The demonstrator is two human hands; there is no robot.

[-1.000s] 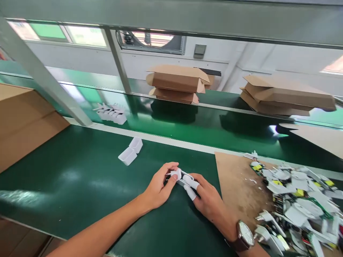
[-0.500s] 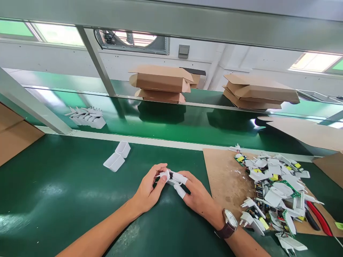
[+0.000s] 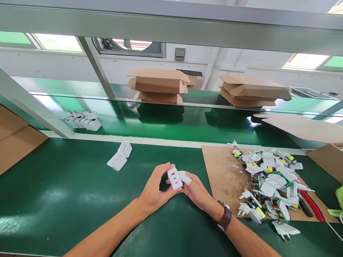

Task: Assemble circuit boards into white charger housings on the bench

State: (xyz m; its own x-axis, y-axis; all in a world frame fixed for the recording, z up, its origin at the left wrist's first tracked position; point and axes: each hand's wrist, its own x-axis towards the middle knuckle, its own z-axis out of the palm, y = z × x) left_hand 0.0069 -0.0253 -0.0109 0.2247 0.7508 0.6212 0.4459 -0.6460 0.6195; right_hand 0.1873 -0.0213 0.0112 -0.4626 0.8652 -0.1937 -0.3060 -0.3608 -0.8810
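Note:
A white charger plug point(image 3: 175, 178) is between my hands, with its port face turned up toward me. That face has one red port and two small dark ones. My left hand point(image 3: 154, 189) grips it from the left, fingers on the upper edge and thumb along the bottom. From the right, my right hand point(image 3: 197, 191) closes on its side, white covers on its fingertips. The charger's far side is hidden. Two white open plastic housings point(image 3: 117, 161) lie on the green work surface beyond my left hand.
At right, a brown board point(image 3: 218, 178) carries a heap of white plug parts and circuit boards point(image 3: 270, 182). Red-and-black-handled pliers point(image 3: 313, 205) lie beside the heap. White plug pieces point(image 3: 83, 120) stand in a row on the green strip behind. Cardboard boxes point(image 3: 160, 84) sit farther back.
The charger has been turned in my hands, so its port face now shows. My right fingers have shifted along its right side, and my left thumb has moved below it.

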